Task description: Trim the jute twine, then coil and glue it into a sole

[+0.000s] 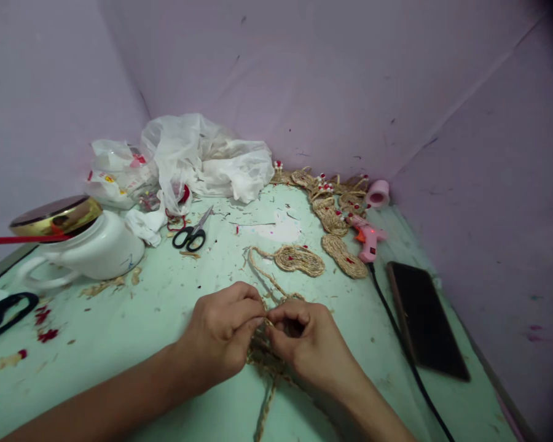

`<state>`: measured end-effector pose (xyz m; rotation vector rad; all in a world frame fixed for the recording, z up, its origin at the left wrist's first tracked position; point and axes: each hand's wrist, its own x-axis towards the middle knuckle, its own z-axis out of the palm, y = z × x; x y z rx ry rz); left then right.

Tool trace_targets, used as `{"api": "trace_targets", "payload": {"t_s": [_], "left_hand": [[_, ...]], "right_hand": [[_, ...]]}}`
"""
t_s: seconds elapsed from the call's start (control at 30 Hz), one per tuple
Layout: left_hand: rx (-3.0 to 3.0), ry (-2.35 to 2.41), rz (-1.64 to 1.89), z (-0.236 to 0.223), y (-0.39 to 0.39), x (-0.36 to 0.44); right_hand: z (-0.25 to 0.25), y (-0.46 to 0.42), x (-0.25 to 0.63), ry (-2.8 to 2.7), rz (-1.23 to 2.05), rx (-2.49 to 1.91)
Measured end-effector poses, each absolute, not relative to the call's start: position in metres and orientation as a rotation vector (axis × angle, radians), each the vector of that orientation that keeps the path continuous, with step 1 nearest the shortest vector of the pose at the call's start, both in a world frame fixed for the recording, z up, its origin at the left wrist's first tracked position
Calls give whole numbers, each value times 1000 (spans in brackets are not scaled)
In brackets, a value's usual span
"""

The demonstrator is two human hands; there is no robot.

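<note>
Low in the middle of the view, my left hand [225,328] and my right hand [308,337] meet with their fingertips pinched on a braided straw cord [266,405]. The exact spot of the grip is partly covered by the fingers. Part of the cord lies bunched under my hands, and one length trails toward the front edge. Just beyond, a coiled straw sole [299,261] with a loose braid tail lies flat on the table. To its right rests a second coiled sole [344,256] with a red spot on it.
A pink glue gun [368,239] with a black cable and a dark phone [426,319] lie on the right. Scissors [194,235], a white pot [110,245] and plastic bags [198,153] stand left and behind. Several decorated straw slippers [329,212] line the back wall.
</note>
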<state>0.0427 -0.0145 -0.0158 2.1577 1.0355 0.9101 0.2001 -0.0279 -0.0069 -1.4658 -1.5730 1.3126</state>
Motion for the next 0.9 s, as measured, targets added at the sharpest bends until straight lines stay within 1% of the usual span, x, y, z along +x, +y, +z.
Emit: {"api": "trace_targets", "payload": {"t_s": [0.13,0.2,0.27,0.3,0.33,0.37,0.4,0.5,0.6,0.73,0.9], "left_hand": [[2196,1179,869,-5,-6,38],[2207,1415,919,3,6,27],[2229,1769,981,8,23,11],[2241,1944,930,9,32,2],[2244,2113,779,8,41,-6],[2243,2217,541,6,49,-14],[2228,2259,300,3,56,-20],[2251,2243,58,-6,67,-30],[2274,2241,17,-9,69,-28],[2192,2358,59,-6,73,-20],[2112,2364,-82,1,80,-17]], "right_hand": [[-6,-26,199,-1436,1389,-1531],[-7,-25,200,-1371,1382,-1572],[-9,-24,200,-1327,1368,-1602],[-10,-24,200,-1313,1365,-1612],[-11,-23,200,-1307,1357,-1617],[-12,-23,200,-1307,1346,-1617],[-13,-23,200,-1312,1337,-1616],[-16,-23,201,-1345,1299,-1605],[-19,-23,202,-1367,1290,-1588],[-22,-23,201,-1382,1290,-1603],[-20,-21,200,-1330,1263,-1622]]}}
